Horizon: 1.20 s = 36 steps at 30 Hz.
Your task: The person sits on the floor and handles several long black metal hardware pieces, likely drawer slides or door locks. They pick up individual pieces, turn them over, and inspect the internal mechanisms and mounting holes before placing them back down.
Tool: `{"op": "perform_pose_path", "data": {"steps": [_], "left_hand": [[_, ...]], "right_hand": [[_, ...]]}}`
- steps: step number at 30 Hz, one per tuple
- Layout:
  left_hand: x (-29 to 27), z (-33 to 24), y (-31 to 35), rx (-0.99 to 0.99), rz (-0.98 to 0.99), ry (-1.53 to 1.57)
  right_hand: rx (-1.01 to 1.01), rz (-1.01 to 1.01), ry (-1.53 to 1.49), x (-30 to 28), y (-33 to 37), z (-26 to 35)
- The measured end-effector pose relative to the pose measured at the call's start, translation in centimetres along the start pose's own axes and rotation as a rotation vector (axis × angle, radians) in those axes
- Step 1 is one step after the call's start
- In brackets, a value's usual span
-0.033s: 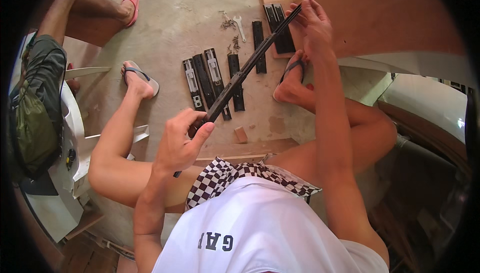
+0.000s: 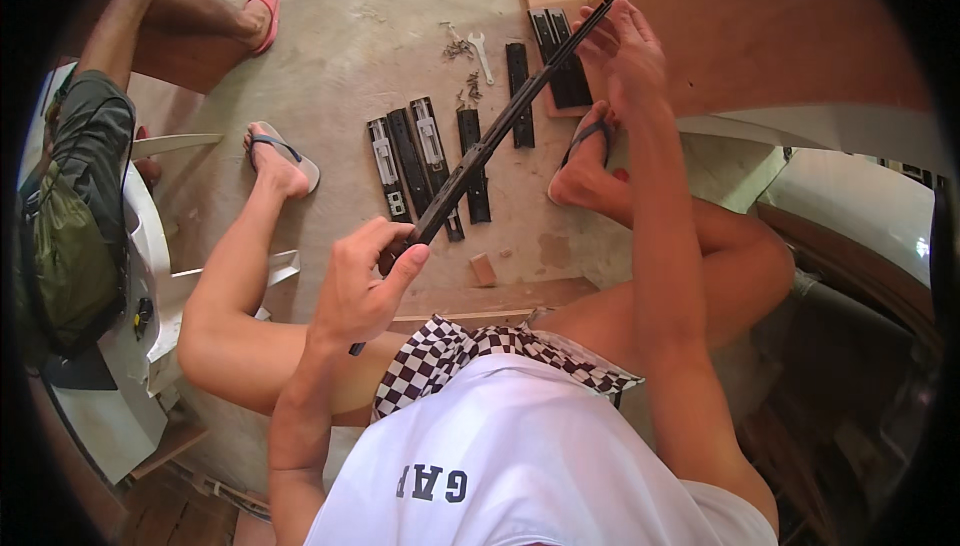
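Holding a long black rail aslant between both hands, raised above a floor strewn with metal parts.

Wraps the lower end in the left hand; takes the upper end in the fingers of the right hand, with exact contact partly hidden. Seems unfinished: with just this one rail in hand, leaves untouched on the floor a group of shorter slide rails, a black pair near the right foot, loose screws and an open-ended wrench. Shows no rail visibly fastened to the brown wooden panel farther out. As for writing, bears dark block lettering across the white shirt, upside down from this view; offers no readable label on rails or wrench.
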<state>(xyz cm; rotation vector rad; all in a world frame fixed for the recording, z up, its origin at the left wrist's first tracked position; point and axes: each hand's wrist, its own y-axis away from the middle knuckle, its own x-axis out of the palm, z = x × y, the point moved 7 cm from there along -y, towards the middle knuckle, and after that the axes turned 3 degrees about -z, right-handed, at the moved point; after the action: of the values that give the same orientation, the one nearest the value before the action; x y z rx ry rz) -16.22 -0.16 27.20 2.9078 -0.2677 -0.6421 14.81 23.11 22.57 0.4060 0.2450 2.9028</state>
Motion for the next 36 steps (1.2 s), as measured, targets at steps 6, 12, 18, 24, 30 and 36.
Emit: {"op": "perform_pose_path", "data": {"steps": [6,12,18,24,30,36], "left_hand": [[-0.4,0.3,-0.8,-0.032,-0.041,0.093],[-0.5,0.9,-1.0,-0.060,-0.041,0.120],[-0.4,0.6,-1.3,-0.036,-0.059,0.135],[-0.9,1.2,-1.1,-0.081,-0.085,0.187],[-1.4,1.0,-1.6,-0.144,-0.093,0.209],[-1.6,1.6,-2.0,-0.150,-0.129,0.168]], "right_hand": [[0.097,0.182,0.125,1.3,2.0,1.1],[0.113,0.029,0.130,-0.4,2.2,1.4],[-0.007,0.255,0.323,4.3,5.0,0.6],[0.007,0.668,0.487,7.9,8.2,0.2],[0.040,0.536,0.411,8.0,9.0,-0.6],[0.077,0.684,0.421,11.5,12.6,-3.4]]}}
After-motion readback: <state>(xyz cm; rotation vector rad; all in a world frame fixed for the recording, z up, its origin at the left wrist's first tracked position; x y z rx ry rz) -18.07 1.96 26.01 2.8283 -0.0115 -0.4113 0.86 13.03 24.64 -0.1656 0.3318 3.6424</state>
